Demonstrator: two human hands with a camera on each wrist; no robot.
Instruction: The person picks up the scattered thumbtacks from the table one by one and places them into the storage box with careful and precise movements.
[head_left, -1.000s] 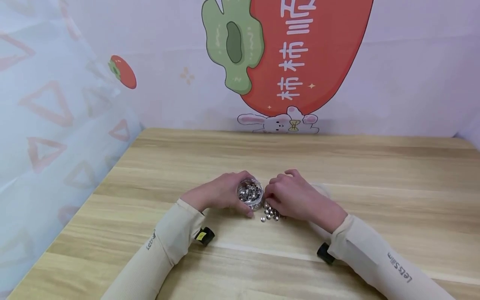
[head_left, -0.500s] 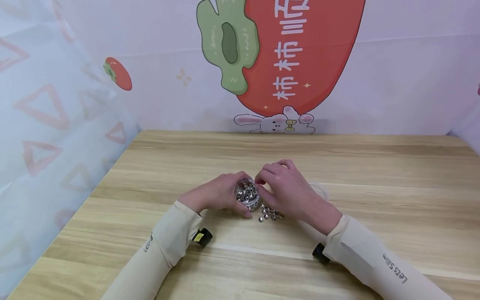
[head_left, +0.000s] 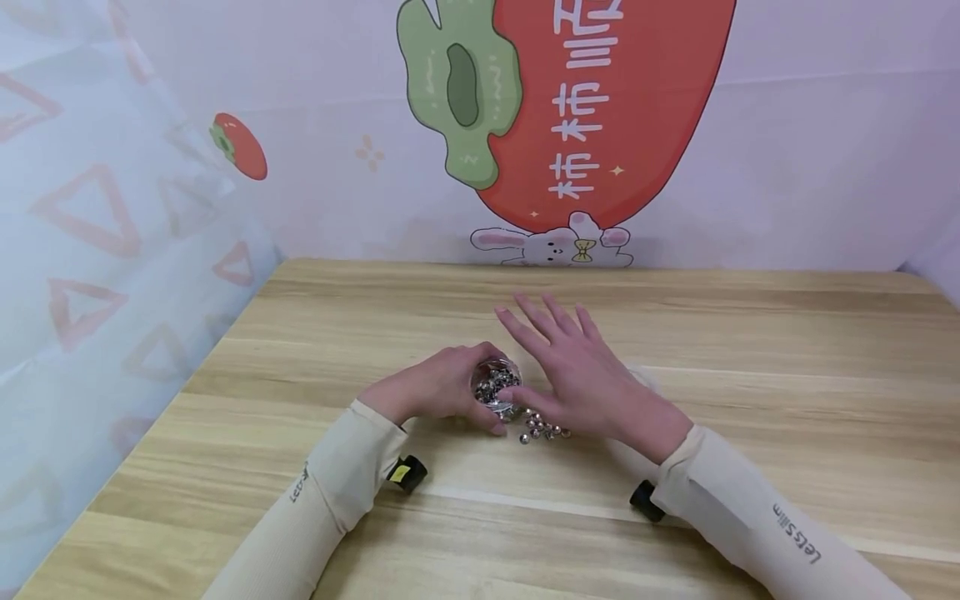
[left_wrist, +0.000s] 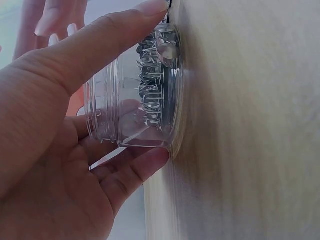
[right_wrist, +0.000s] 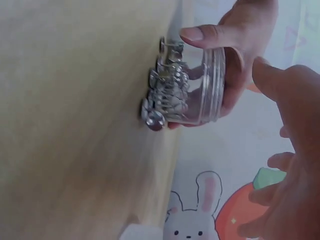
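Observation:
A clear plastic jar (left_wrist: 150, 136) stands upright on the table, with silver thumbtacks (head_left: 491, 385) inside. My left hand (head_left: 442, 385) grips the jar, thumb on the near side and fingers around the far side. My right hand (head_left: 585, 379) is spread with fingers straight, just right of the jar. Its thumb overlaps the jar's mouth in the head view, and nothing shows in its fingers. Beside the jar, below the right hand, lies a small pile of loose thumbtacks (head_left: 536, 427), also seen close up in the right wrist view.
A clear round lid (head_left: 647, 377) lies on the wooden table (head_left: 787, 358), partly hidden behind the right wrist. Black wrist cameras (head_left: 408, 473) sit under both forearms. A printed cloth backdrop (head_left: 825, 167) rises along the table's far edge.
The right hand has risen from the loose tacks to the jar's rim, and its curled fingers have spread out. The pile looks a little smaller. The left hand stays around the jar.

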